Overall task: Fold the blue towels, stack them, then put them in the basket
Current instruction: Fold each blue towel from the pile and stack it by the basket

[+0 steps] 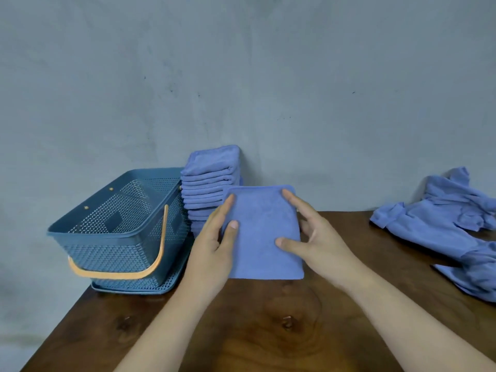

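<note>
The left hand (214,245) and right hand (314,237) grip a folded towel (264,237) near the stack (209,183)

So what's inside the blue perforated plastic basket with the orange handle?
No towels show inside the blue perforated plastic basket: only its inner walls are visible through the open top. Its near wall hides the floor. The folded blue towel stack stands beside it.

Brown wooden table (241,331) (knotty) against grey wall (241,63).
</note>
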